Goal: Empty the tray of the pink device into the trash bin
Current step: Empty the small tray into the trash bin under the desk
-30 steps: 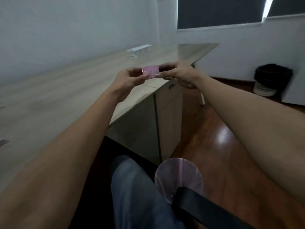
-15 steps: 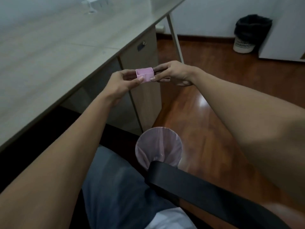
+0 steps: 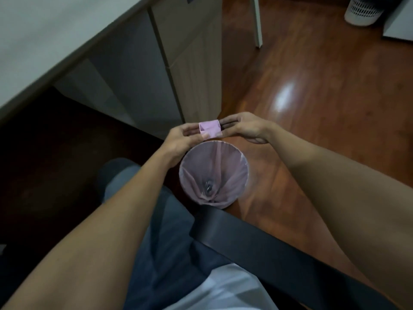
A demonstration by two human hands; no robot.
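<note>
A small pink box-shaped tray (image 3: 209,129) is held between both hands, just beyond the far rim of a round trash bin (image 3: 242,166) lined with a pinkish bag. My left hand (image 3: 181,139) pinches the tray's left and near side. My right hand (image 3: 245,127) grips its right side, with a dark part showing between the fingers and the tray. The tray's open side faces up toward me; I cannot tell what is inside it. The bin stands on the wooden floor right below the hands, with a small crumpled item at its bottom.
A pale desk (image 3: 55,41) with a drawer cabinet (image 3: 192,63) rises at the left and back. A black chair armrest (image 3: 257,247) crosses below the bin. My jeans-clad leg (image 3: 143,198) is beside the bin. A white basket bin (image 3: 362,10) stands far right.
Both hands have carried the pink tray down from desk height to just over the lined bin's far rim. My view has tilted down, so the bin now sits centrally.
</note>
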